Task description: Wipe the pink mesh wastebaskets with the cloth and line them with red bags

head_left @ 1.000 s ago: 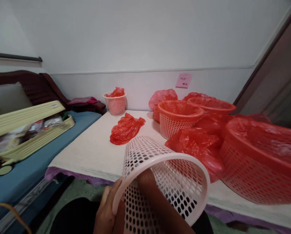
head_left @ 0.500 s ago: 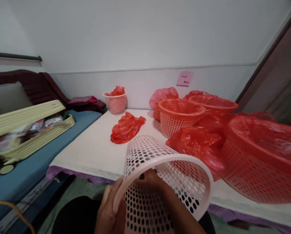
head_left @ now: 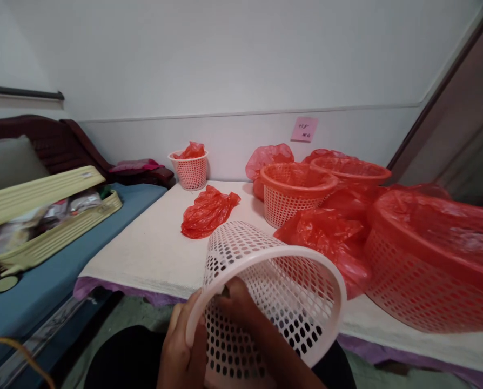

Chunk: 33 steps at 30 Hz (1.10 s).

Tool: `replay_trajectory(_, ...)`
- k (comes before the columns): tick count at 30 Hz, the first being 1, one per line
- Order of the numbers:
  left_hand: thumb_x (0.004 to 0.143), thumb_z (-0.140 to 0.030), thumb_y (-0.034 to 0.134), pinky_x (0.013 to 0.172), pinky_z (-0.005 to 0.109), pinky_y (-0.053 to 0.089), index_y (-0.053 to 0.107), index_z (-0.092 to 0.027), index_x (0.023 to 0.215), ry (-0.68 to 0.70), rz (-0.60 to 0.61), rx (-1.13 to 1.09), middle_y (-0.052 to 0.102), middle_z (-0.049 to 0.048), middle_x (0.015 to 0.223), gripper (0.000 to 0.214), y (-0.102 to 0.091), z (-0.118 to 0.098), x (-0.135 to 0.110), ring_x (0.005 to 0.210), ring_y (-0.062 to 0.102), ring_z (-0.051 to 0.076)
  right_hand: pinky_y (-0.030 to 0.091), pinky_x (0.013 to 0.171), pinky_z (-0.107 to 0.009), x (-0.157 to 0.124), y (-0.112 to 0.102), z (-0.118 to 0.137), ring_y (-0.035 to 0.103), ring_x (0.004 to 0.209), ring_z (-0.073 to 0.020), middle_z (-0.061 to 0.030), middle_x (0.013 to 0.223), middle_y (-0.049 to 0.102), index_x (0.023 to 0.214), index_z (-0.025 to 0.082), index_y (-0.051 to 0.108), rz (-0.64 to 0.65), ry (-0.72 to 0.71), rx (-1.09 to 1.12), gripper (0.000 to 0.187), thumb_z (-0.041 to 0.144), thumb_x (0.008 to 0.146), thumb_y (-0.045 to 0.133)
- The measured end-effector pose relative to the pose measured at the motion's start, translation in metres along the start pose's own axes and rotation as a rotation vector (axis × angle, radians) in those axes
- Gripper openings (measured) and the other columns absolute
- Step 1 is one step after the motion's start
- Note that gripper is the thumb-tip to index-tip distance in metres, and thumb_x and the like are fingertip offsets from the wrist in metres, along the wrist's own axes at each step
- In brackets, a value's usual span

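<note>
A white perforated plastic basket (head_left: 241, 248) lies tilted on its side at the table's front edge, its mouth facing me. My left hand (head_left: 180, 346) grips its rim from the left, fingers wrapped over the outside. Reaching in through the mouth, my right hand (head_left: 235, 302) is closed near the inner left wall. Something small and pale shows at its fingertips, too unclear to name. Beyond the basket, a crumpled red plastic bag (head_left: 209, 210) lies on the white-covered table (head_left: 144, 259).
To the right stand white baskets lined with red bags: one nearby (head_left: 431, 281), another (head_left: 284, 205) farther back. Loose red plastic (head_left: 326, 243) lies between them. A smaller basket (head_left: 192, 174) holds a red bag by the wall. An open yellow case (head_left: 51, 227) is on the blue bed (head_left: 140, 202).
My right hand has moved left and slightly nearer the mouth inside the basket. The basket has tilted a little and shifted slightly left in view. My left hand keeps its grip on the rim.
</note>
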<state>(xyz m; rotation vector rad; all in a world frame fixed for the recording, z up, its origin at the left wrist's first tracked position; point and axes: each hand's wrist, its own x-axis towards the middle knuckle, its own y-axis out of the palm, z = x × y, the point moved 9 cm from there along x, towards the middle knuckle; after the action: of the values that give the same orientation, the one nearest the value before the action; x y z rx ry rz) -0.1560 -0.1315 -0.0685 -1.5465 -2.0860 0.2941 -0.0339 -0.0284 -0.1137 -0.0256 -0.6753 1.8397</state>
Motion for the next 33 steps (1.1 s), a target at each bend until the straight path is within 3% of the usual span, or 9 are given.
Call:
replay_trajectory(4, 0.092, -0.04, 0.045, 0.094, 0.037, 0.046, 0.053, -0.023, 0.127, -0.022, -0.043, -0.029, 0.06, 0.0076, 0.119, 0.039, -0.007, 0.002, 0.006, 0.112, 0.057, 0.024, 0.043, 0.092, -0.033, -0.014, 0.013, 0.031, 0.054, 0.107, -0.0205, -0.0075, 0.118, 0.059, 0.129, 0.022, 0.05, 0.077, -0.128, -0.255, 0.057, 0.005, 0.075, 0.05)
replay_trajectory(7, 0.092, -0.041, 0.046, 0.095, 0.038, 0.045, 0.054, -0.024, 0.126, -0.031, -0.064, -0.048, 0.06, 0.007, 0.119, 0.039, -0.01, 0.001, 0.008, 0.112, 0.057, 0.024, 0.045, 0.079, -0.033, -0.017, 0.013, 0.016, 0.056, 0.093, -0.0219, -0.0089, 0.105, 0.061, 0.123, 0.024, 0.056, 0.155, -0.087, -0.628, 0.041, 0.01, 0.085, 0.047)
replay_trajectory(10, 0.091, -0.041, 0.046, 0.093, 0.037, 0.045, 0.057, -0.024, 0.122, 0.001, -0.047, -0.018, 0.06, 0.0061, 0.115, 0.037, -0.01, -0.003, 0.009, 0.109, 0.057, 0.024, 0.043, 0.076, -0.035, -0.017, 0.002, -0.007, 0.057, 0.086, -0.0238, -0.0122, 0.094, 0.062, 0.108, 0.019, 0.065, 0.166, -0.02, -0.815, 0.027, 0.013, 0.088, 0.047)
replay_trajectory(14, 0.092, -0.039, 0.044, 0.089, 0.036, 0.047, 0.058, -0.024, 0.12, 0.03, -0.025, 0.022, 0.06, 0.0056, 0.109, 0.035, -0.01, -0.007, 0.011, 0.104, 0.058, 0.023, 0.042, 0.074, -0.03, -0.028, -0.007, 0.001, 0.057, 0.084, -0.0195, -0.0072, 0.092, 0.061, 0.107, 0.022, 0.064, 0.147, 0.028, -0.672, 0.031, 0.009, 0.083, 0.049)
replay_trajectory(18, 0.092, -0.04, 0.045, 0.091, 0.035, 0.045, 0.058, -0.023, 0.119, 0.027, -0.064, 0.028, 0.06, 0.0065, 0.113, 0.034, -0.013, -0.01, 0.016, 0.109, 0.056, 0.023, 0.044, 0.076, -0.026, -0.05, 0.0, 0.051, 0.058, 0.086, -0.0163, -0.003, 0.097, 0.06, 0.11, 0.026, 0.061, 0.159, 0.016, -0.31, 0.034, 0.012, 0.08, 0.052)
replay_trajectory(22, 0.093, -0.041, 0.043, 0.09, 0.037, 0.045, 0.058, -0.022, 0.12, 0.012, -0.062, 0.035, 0.058, 0.0082, 0.117, 0.036, -0.015, -0.009, 0.019, 0.113, 0.054, 0.025, 0.047, 0.073, -0.03, -0.066, 0.012, 0.084, 0.059, 0.088, -0.0221, -0.0077, 0.102, 0.062, 0.122, 0.028, 0.057, 0.231, -0.082, -0.425, 0.044, 0.024, 0.079, 0.061)
replay_trajectory(25, 0.093, -0.041, 0.042, 0.091, 0.038, 0.044, 0.058, -0.021, 0.119, 0.013, -0.066, 0.033, 0.058, 0.0081, 0.115, 0.036, -0.02, -0.011, 0.021, 0.112, 0.054, 0.025, 0.047, 0.076, -0.036, -0.073, 0.01, 0.071, 0.059, 0.094, -0.0271, -0.0119, 0.104, 0.064, 0.125, 0.024, 0.056, 0.296, -0.021, -0.601, 0.044, 0.018, 0.081, 0.056)
replay_trajectory(29, 0.093, -0.04, 0.042, 0.09, 0.038, 0.043, 0.061, -0.021, 0.111, 0.039, -0.049, 0.035, 0.058, 0.006, 0.103, 0.033, -0.024, -0.021, 0.024, 0.102, 0.056, 0.024, 0.042, 0.094, -0.036, -0.084, -0.002, 0.048, 0.054, 0.109, -0.0251, -0.0123, 0.121, 0.059, 0.138, 0.019, 0.043, 0.282, 0.083, -0.431, 0.065, 0.013, 0.075, 0.056)
replay_trajectory(33, 0.093, -0.041, 0.042, 0.089, 0.037, 0.044, 0.059, -0.022, 0.115, 0.043, -0.046, 0.023, 0.058, 0.0053, 0.103, 0.034, -0.022, -0.021, 0.023, 0.101, 0.057, 0.023, 0.037, 0.097, -0.037, -0.09, -0.008, 0.04, 0.05, 0.108, -0.0241, -0.0076, 0.115, 0.058, 0.124, 0.023, 0.056, 0.236, 0.087, -0.357, 0.054, 0.021, 0.071, 0.061)
